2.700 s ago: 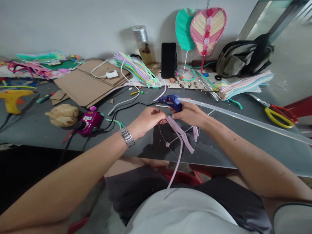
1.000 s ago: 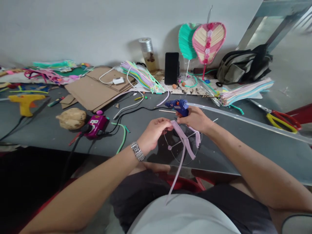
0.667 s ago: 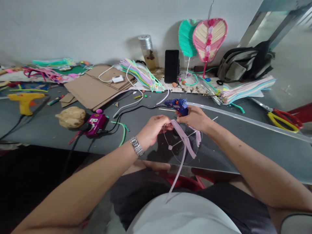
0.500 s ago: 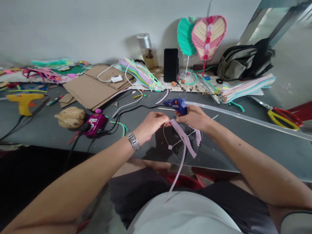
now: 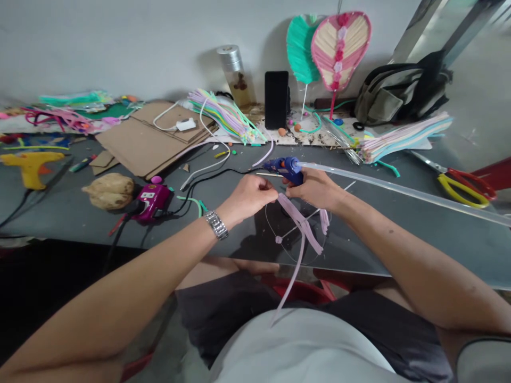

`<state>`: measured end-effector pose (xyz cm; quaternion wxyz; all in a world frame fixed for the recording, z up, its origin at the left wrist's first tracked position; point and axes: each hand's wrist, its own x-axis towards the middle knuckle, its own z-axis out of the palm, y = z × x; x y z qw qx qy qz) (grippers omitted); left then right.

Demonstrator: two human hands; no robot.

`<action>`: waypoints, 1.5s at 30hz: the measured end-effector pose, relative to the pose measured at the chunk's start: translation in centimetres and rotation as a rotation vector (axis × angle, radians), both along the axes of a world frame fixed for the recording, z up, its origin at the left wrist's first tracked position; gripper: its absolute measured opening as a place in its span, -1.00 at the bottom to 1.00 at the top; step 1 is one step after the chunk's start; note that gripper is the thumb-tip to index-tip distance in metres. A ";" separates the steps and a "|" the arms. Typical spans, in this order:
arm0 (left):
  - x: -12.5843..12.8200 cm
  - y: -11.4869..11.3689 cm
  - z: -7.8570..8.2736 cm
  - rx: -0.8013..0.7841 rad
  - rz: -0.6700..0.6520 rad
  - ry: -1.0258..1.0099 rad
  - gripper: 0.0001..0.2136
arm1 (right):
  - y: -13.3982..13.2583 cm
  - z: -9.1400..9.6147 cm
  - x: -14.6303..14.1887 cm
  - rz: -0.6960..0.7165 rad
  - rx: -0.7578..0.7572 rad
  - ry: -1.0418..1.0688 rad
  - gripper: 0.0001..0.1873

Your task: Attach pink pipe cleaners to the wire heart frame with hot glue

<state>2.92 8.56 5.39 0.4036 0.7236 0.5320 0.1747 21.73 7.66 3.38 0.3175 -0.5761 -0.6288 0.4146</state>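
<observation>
My right hand point(image 5: 317, 189) is wrapped round a blue glue gun point(image 5: 290, 169), whose nozzle points left. A long clear glue stick point(image 5: 383, 187) runs out of its back to the right. With fingertips pinched together, my left hand point(image 5: 252, 196) grips the upper end of some lilac pipe cleaners point(image 5: 298, 221), close to the right hand's fingers. These strips lie across a thin wire frame point(image 5: 275, 226) that carries a small lilac knot point(image 5: 278, 240). One long pipe cleaner point(image 5: 294, 276) hangs down toward my shirt. The exact pinch point is hidden by my fingers.
Left lie a yellow glue gun point(image 5: 32, 167), a purple power socket point(image 5: 152, 202) with cables, and cardboard sheets point(image 5: 136, 141). Behind stand a phone point(image 5: 277, 100), a bottle point(image 5: 235, 74) and two leaf-shaped fans point(image 5: 341, 50). Right are pipe-cleaner bundles point(image 5: 407, 139) and scissors point(image 5: 459, 186).
The view has tilted slightly, so the bench sits a little higher in the picture. Both hands keep their grips; the left fingers have shifted slightly at the strips' upper end.
</observation>
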 end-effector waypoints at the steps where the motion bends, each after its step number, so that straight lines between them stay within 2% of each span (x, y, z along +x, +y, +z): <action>1: 0.0 -0.1 0.0 0.019 -0.014 0.015 -0.83 | 0.0 0.1 0.0 0.000 -0.006 -0.001 -0.82; 7: -0.1 -0.1 0.0 0.077 -0.082 0.072 -0.84 | -0.2 0.3 0.0 -0.016 -0.059 0.002 -0.78; 17: -0.4 0.0 0.2 0.068 -0.034 -0.039 -0.80 | 0.1 0.5 0.3 -0.024 -0.056 0.072 -0.79; 26: -0.2 0.2 0.5 0.087 -0.077 0.041 -0.87 | -0.2 1.2 0.1 -0.032 -0.088 0.068 -0.79; 45: 0.3 -0.6 0.1 0.138 -0.122 0.111 -0.85 | -0.1 0.1 0.2 -0.002 -0.029 0.030 -0.79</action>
